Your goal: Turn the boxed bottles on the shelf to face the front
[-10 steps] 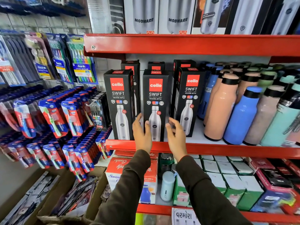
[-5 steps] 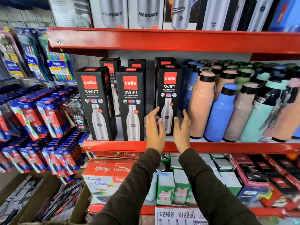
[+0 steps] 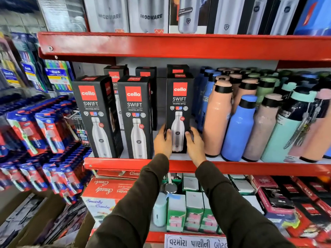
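Observation:
Three black Cello Swift bottle boxes stand in the front row of the red shelf (image 3: 125,162), printed fronts toward me: a left box (image 3: 93,115), a middle box (image 3: 136,117) and a right box (image 3: 179,108). My left hand (image 3: 162,142) presses the lower left side of the right box, thumb on its front. My right hand (image 3: 194,144) holds its lower right side, next to a peach bottle (image 3: 216,120). The right box stands a little further back than the other two. More black boxes (image 3: 146,74) stand behind, mostly hidden.
Loose bottles in peach, blue (image 3: 239,129), mint and pink crowd the shelf's right part, close to my right hand. Toothbrush packs (image 3: 44,129) hang at the left. Boxed goods fill the shelf below (image 3: 179,212) and the shelf above.
My hands moved from the middle box to the right box and closed onto its lower sides. My view shifted right and closer to the shelf.

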Tool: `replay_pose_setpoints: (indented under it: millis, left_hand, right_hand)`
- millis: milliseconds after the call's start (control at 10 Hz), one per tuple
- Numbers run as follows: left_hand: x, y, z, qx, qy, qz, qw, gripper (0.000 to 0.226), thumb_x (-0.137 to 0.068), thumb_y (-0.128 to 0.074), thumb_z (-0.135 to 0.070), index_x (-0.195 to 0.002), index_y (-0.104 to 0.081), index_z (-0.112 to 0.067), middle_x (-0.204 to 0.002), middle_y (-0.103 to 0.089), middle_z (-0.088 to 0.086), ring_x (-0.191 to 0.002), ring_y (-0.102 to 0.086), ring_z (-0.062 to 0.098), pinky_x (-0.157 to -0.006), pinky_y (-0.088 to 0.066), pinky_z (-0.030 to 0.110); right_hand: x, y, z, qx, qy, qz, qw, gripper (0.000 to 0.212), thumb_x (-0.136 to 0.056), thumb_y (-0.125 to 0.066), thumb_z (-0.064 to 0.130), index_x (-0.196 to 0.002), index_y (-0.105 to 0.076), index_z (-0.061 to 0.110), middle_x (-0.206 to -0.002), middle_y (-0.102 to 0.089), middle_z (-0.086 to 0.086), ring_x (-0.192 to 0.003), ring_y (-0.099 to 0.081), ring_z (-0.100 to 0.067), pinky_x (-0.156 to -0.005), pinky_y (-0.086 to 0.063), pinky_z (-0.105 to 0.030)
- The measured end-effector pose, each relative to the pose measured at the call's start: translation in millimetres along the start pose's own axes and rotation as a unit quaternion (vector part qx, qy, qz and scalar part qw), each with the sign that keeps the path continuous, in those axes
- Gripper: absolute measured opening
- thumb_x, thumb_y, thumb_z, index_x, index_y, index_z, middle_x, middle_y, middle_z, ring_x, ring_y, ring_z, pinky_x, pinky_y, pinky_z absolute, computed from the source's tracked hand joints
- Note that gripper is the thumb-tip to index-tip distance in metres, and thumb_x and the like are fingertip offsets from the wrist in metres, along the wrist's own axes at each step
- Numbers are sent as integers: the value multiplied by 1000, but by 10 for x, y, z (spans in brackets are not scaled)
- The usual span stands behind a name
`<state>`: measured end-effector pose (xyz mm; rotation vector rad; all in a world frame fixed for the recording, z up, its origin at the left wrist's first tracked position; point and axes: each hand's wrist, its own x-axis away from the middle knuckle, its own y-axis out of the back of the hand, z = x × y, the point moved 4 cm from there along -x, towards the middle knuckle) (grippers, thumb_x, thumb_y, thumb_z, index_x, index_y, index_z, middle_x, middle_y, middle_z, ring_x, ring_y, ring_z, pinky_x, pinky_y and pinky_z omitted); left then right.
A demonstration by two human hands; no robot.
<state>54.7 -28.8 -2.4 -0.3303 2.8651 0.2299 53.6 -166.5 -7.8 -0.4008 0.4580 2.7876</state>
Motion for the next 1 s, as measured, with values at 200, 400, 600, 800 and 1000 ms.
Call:
replay_pose_setpoints:
  millis: [200, 400, 600, 800, 1000]
  left_hand:
    - [72, 99, 57, 9, -11, -14, 1000, 43, -98, -51, -28, -141, -49, -21, -136, -61, 8, -124, -58, 20, -107, -42, 28]
    - [277, 160, 103, 14, -28, -30, 999, 42, -98, -49, -32, -140, -50, -23, -135, -62, 4, -124, -59, 17, -110, -44, 35]
    - [433, 222, 53, 15, -32, -28, 999, 42, -99, -50, -30, -140, -49, -21, -134, -62, 3, -120, -58, 13, -105, -43, 27]
    - [505, 247, 16, 18, -20, -19, 999, 44, -99, -49, -28, -142, -47, -18, -138, -59, 5, -122, -54, 11, -105, -39, 23]
    - [549, 306, -61, 27, -39, -16, 999, 46, -100, -48, -26, -145, -42, -18, -144, -53, 6, -132, -50, 14, -112, -37, 26]
  right_hand:
    - [125, 58, 16, -25, -3, 0, 1000, 42, -101, -47, 23, -141, -45, 12, -143, -52, -11, -133, -48, -24, -102, -32, -21]
    - [397, 91, 83, -26, 24, 2, 999, 38, -101, -45, 27, -138, -47, 17, -134, -54, -3, -118, -47, -7, -97, -33, -20]
    - [530, 103, 86, -28, 34, -6, 999, 38, -101, -46, 27, -137, -48, 18, -136, -55, -3, -120, -51, -9, -103, -38, -25]
    - [564, 98, 49, -19, 35, -8, 999, 37, -100, -46, 27, -136, -49, 19, -136, -58, -5, -126, -54, -17, -109, -41, -34]
    - [617, 165, 139, -25, 28, -9, 999, 40, -102, -44, 26, -141, -44, 17, -143, -51, -5, -129, -48, -13, -113, -38, -38]
